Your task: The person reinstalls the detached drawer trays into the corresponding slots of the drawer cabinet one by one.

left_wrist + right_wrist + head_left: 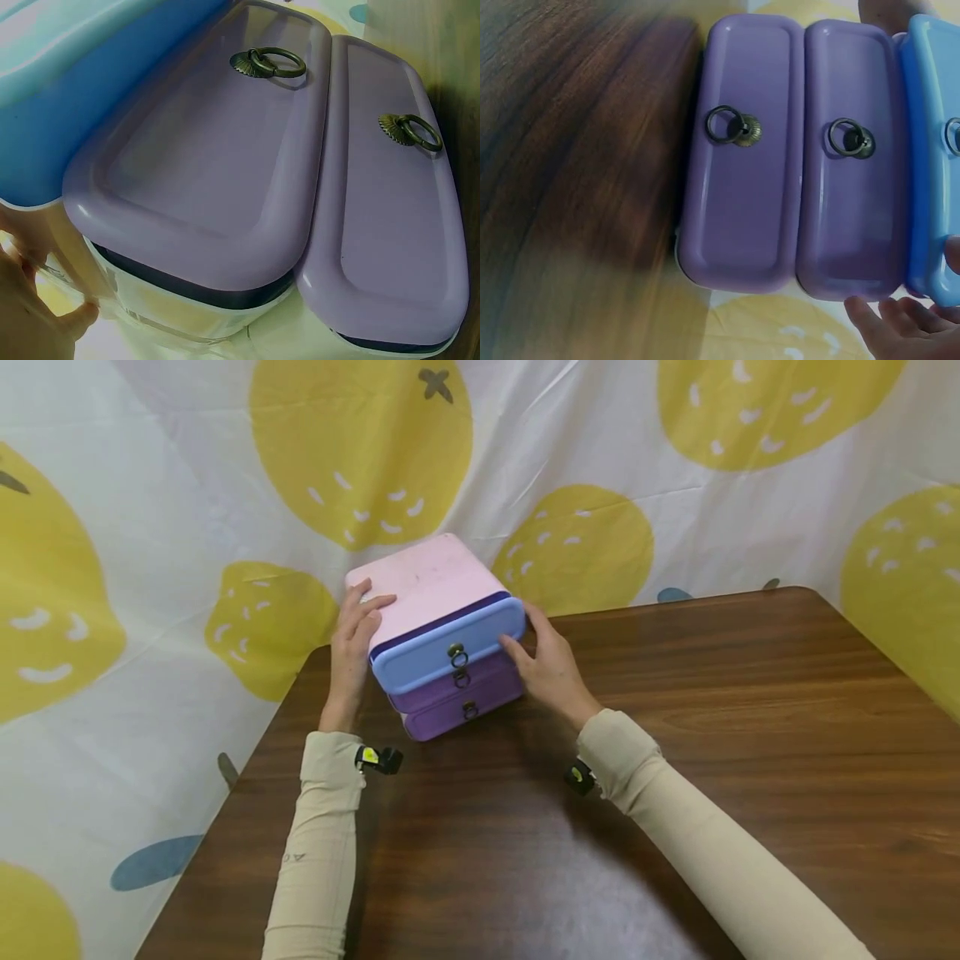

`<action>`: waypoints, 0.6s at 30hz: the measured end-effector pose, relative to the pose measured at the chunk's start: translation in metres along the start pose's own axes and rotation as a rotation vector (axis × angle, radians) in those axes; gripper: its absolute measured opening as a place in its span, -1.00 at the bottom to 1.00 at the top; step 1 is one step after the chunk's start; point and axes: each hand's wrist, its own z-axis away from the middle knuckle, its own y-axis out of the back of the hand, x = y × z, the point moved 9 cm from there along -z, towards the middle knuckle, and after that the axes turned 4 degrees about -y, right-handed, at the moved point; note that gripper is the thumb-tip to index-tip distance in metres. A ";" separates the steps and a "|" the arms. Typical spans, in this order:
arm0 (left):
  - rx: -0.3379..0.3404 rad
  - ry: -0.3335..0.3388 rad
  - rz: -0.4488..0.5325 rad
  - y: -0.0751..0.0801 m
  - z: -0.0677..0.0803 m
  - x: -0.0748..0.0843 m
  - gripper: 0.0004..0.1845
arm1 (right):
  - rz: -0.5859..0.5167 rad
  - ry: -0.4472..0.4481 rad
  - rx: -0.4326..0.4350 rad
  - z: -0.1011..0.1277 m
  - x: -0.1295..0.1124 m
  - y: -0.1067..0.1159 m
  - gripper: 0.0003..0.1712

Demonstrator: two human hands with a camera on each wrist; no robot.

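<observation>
A small drawer unit (pixel 431 578) with a pink top stands at the far left of the wooden table (pixel 712 735). Its blue top drawer (pixel 442 656) sticks out a little over two purple drawers (pixel 465 693), each with a brass ring pull. My left hand (pixel 352 643) lies against the unit's left side, fingers straight over the pink top's edge. My right hand (pixel 551 672) touches the right end, thumb on the blue drawer's front. In the right wrist view its fingertips (pixel 900 322) lie beside the purple drawers (pixel 742 210). The left wrist view shows the middle purple drawer (pixel 202 165) close up.
A white curtain with big yellow fruit prints (pixel 360 443) hangs right behind and to the left of the table. The table's left edge (pixel 247 760) runs close to my left arm. Bare wood stretches to the right and towards me.
</observation>
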 end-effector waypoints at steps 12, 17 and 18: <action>-0.010 0.019 0.006 -0.004 0.003 0.011 -0.57 | -0.025 0.004 0.046 -0.005 0.003 -0.001 -0.39; 0.005 0.043 0.007 -0.003 0.002 0.004 -0.53 | -0.038 0.012 0.079 -0.006 -0.001 0.000 -0.41; 0.008 0.043 0.007 -0.002 0.003 0.004 -0.53 | -0.041 0.011 0.088 -0.006 -0.001 0.000 -0.42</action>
